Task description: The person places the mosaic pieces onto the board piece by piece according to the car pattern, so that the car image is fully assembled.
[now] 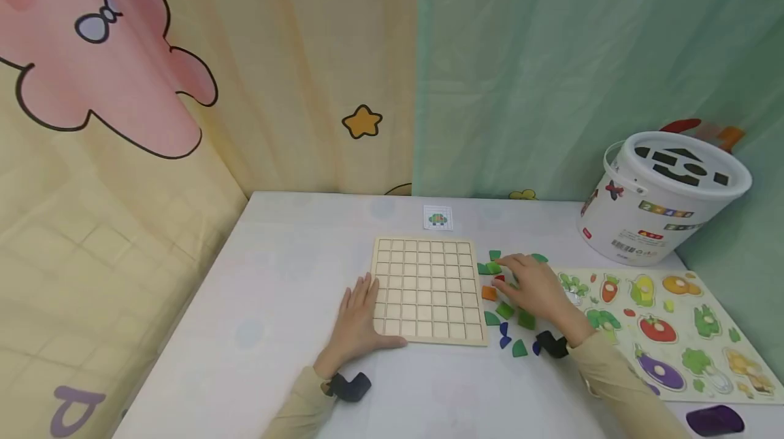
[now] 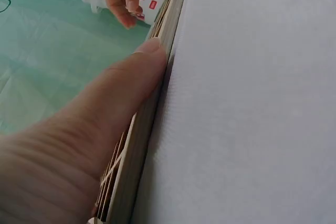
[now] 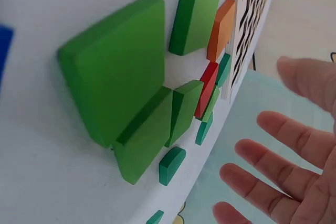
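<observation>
A pale wooden grid board [image 1: 430,293] lies in the middle of the white table. Along its left side rest the straight fingers of my left hand [image 1: 355,327], with the thumb along the near edge; the left wrist view shows the thumb [image 2: 121,85] pressed to the rim. My right hand [image 1: 537,293] hovers over loose blocks right of the board. In the right wrist view its fingers are spread and hold nothing. Beneath and around it lie green blocks [image 3: 118,66], an orange square [image 1: 488,293], a red block [image 3: 207,91] and small blue pieces [image 1: 505,342].
Behind the board lies a small picture card [image 1: 437,218]. A white bucket [image 1: 649,221] with shaped holes in its lid stands at the back right. In front of it is a vegetable picture board [image 1: 618,371]. A dark purple object [image 1: 715,420] sits at the near right.
</observation>
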`<state>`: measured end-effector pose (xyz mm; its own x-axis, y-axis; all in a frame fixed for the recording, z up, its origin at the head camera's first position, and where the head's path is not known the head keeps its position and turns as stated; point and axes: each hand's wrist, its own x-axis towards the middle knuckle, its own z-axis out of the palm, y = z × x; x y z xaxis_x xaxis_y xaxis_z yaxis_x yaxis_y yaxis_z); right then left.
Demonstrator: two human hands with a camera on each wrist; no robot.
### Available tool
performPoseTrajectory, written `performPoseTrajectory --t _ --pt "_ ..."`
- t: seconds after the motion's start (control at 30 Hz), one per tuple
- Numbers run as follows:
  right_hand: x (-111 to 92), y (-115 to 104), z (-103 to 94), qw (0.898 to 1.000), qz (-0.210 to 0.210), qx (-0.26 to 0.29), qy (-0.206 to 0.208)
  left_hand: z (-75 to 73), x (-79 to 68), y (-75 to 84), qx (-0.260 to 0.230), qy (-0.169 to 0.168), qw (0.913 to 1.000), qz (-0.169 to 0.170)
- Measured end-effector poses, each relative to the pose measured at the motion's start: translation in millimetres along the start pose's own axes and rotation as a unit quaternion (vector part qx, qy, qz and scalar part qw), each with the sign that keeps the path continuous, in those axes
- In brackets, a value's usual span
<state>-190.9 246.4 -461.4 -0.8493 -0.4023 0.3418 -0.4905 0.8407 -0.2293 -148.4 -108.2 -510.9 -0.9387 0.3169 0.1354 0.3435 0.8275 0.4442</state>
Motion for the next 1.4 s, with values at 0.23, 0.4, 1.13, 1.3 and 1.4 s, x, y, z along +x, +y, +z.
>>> performPoseTrajectory --t 0.23,0.4,1.13,1.3,1.4 --pt "11 3 -2.1 0.998 0.052 0.018 -0.024 2.0 0.1 -4.9 0.02 0.017 0.9996 0.005" --pt "23 7 2.3 0.997 0.057 0.02 -0.039 2.8 1.0 -9.0 0.031 0.027 0.9991 0.003" --pt "61 20 8.9 0.957 0.26 0.047 -0.123 5.7 1.4 -11.3 0.041 0.026 0.9988 0.006" --pt "65 21 15.0 0.949 0.282 0.054 -0.133 5.3 0.5 -10.2 0.041 0.021 0.9989 0.007" --pt "67 22 16.1 0.949 0.279 0.059 -0.136 5.5 -0.1 -10.2 0.044 0.018 0.9989 0.006"
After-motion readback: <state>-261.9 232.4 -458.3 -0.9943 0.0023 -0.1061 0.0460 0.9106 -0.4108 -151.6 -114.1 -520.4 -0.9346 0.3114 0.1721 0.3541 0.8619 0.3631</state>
